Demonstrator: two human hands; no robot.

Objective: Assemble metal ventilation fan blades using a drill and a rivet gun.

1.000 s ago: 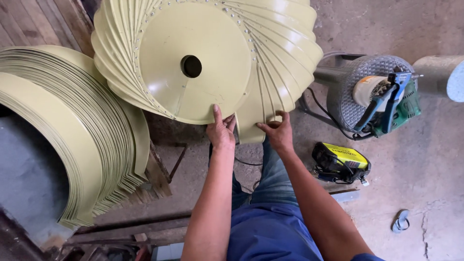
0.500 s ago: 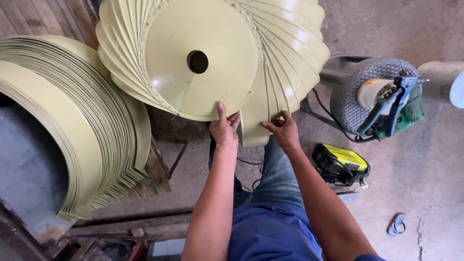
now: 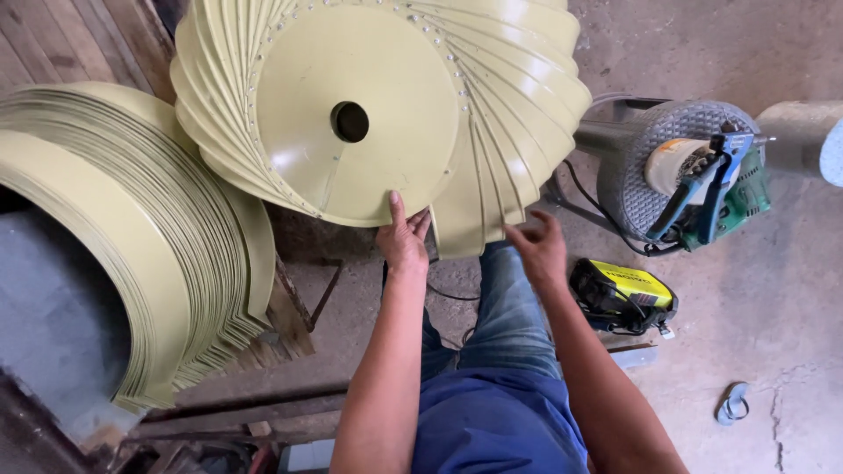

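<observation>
Up close, the left hand grips the lower rim of a pale yellow-green metal disc, thumb laid flat on its face and fingers curled behind the edge. That disc has a round hole at its centre and a row of small rivets near its rim, where it joins a ring of curved, overlapping vanes of the same colour that fan out around it. The whole vane assembly stands tilted on its edge above the person's knees, in the upper middle of the view.

The right hand hangs just below the vanes at their lower right edge, fingers loosely spread and holding nothing; whether a fingertip touches the metal I cannot tell.

To the left, a thick stack of curved sheet strips in the same yellow-green leans on a wooden frame. On the concrete floor to the right lies a small black and yellow boxy device with a bright yellow label panel on top. Farther right, a blue hand tool and a green power tool rest against a grey mesh-covered drum. A lone sandal lies near a crack in the floor.
</observation>
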